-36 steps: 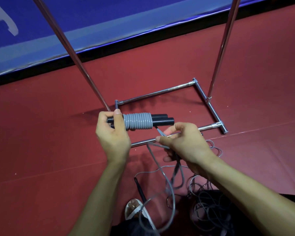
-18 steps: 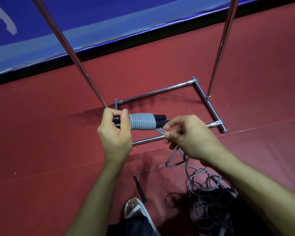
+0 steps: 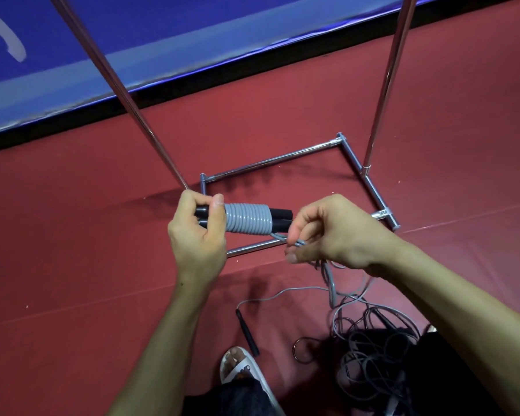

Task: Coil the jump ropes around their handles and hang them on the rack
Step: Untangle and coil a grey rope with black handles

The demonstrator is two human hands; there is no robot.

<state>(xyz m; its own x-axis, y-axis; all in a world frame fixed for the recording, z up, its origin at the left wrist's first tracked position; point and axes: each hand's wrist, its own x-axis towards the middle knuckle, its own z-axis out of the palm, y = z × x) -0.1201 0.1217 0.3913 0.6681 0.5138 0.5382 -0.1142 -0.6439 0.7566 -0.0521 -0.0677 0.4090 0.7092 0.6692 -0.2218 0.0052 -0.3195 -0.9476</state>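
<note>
Head view: above the rack's base frame [image 3: 270, 159], the left hand [image 3: 197, 235] grips two black handles [image 3: 278, 219] wrapped in grey rope coils [image 3: 248, 219], while the right hand [image 3: 332, 232] pinches the loose rope [image 3: 330, 283].

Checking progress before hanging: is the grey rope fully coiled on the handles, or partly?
Partly. Grey coils wrap the black handles in the left hand; the right hand holds loose rope trailing to the floor.
</note>
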